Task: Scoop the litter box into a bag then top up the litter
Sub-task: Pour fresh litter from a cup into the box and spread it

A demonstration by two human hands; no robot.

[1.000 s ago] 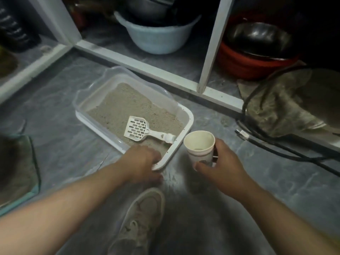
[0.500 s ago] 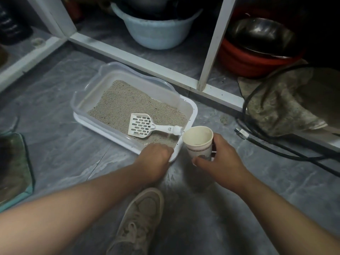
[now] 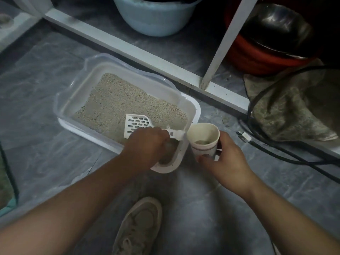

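Note:
A white litter box with a clear rim sits on the grey floor, holding pale litter. A white slotted scoop lies on the litter near the box's front right corner. My left hand is inside that corner, fingers curled over the scoop's handle, whose end sticks out to the right. My right hand holds a paper cup upright just outside the box's right corner. A little litter shows at the cup's bottom. No bag is in view.
A white frame rail and post run behind the box. Past them stand a pale blue basin and a red basin with a metal bowl. A black cable and cloth lie right. My shoe is below.
My left hand left the box's near rim and moved into the box onto the scoop handle. The right hand kept the cup in place. The view came closer.

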